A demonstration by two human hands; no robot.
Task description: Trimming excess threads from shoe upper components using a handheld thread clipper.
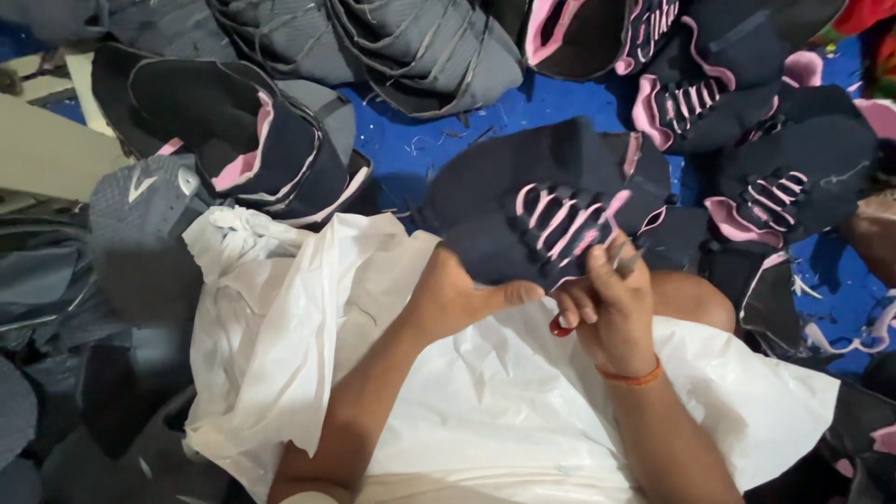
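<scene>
My left hand (pixel 457 297) grips the near edge of a dark navy shoe upper (pixel 509 196) with pink lace loops, thumb pressed under it. My right hand (pixel 611 303) holds small scissors (pixel 625 257) with a red handle showing below the fingers; the thin metal tips touch the pink loops at the upper's right edge. An orange thread band circles my right wrist. Both hands work over a white plastic sheet (pixel 485 392) spread across my lap.
Piles of navy-and-pink shoe uppers (pixel 747 112) lie at the top right on a blue floor (pixel 439 131). Grey uppers (pixel 411 47) are stacked at the top middle, more dark ones (pixel 243 131) at the left. A knee (pixel 695 299) shows right of my hands.
</scene>
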